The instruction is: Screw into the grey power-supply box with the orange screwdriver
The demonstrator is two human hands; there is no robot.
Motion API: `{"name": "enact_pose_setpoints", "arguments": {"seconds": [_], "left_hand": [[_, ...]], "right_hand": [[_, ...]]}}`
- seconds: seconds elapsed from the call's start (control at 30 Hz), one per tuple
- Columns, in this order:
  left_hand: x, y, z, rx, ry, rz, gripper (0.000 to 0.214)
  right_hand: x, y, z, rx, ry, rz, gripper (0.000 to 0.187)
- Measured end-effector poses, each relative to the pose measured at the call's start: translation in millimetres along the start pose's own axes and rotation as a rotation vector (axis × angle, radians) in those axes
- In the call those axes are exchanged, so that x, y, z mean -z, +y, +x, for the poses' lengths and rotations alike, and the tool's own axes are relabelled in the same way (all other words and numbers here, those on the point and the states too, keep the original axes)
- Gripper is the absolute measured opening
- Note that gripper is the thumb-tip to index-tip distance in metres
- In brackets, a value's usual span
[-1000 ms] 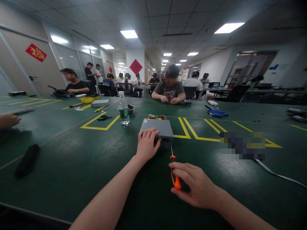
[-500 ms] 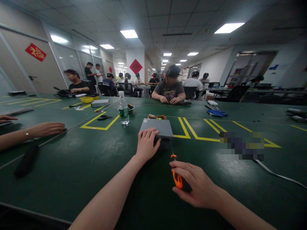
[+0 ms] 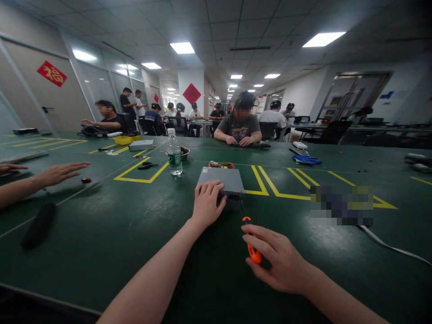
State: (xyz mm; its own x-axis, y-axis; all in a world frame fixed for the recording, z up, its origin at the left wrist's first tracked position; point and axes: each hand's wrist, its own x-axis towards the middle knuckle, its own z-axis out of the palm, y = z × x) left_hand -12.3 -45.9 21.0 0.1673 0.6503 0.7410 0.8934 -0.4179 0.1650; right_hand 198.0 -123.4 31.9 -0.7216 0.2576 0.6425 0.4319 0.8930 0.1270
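Observation:
A grey metal computer power supply (image 3: 224,180) sits on the green table in front of me, its bundle of coloured wires (image 3: 221,165) at the far side. My left hand (image 3: 208,204) grips its near left corner, fingers on the top and thumb along the front face. In my right hand (image 3: 275,256) is an orange and black screwdriver (image 3: 254,254), held between thumb and fingers. Its thin shaft slants up to the near right corner of the power supply. Whether the tip sits in a screw is too small to tell.
A water bottle (image 3: 174,153) stands left of the power supply, before a small bowl (image 3: 184,153). A co-worker's hand (image 3: 62,173), a small red-and-black object (image 3: 86,180) and a black cylinder (image 3: 38,225) are at left. Blue gloves (image 3: 306,159) lie at right; another person sits opposite.
My right hand and the screwdriver handle have shifted slightly right, and the handle has turned. My left hand stays put. The co-worker's hand at left has lifted, uncovering the small red-and-black object.

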Motion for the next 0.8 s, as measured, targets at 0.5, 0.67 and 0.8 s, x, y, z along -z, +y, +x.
{"name": "enact_pose_setpoints", "arguments": {"seconds": [0.5, 0.67, 0.8], "left_hand": [[-0.5, -0.3, -0.1, 0.004, -0.002, -0.006, 0.028], [0.0, -0.3, 0.0, -0.001, -0.001, 0.003, 0.028], [0.3, -0.1, 0.0, 0.002, -0.008, 0.0, 0.028]], "right_hand": [[-0.5, 3.2, 2.3, 0.066, 0.037, -0.116, 0.029], [-4.6, 7.9, 2.3, 0.055, 0.128, -0.176, 0.015], [-7.6, 9.7, 0.5, 0.022, 0.131, -0.184, 0.006]]}}
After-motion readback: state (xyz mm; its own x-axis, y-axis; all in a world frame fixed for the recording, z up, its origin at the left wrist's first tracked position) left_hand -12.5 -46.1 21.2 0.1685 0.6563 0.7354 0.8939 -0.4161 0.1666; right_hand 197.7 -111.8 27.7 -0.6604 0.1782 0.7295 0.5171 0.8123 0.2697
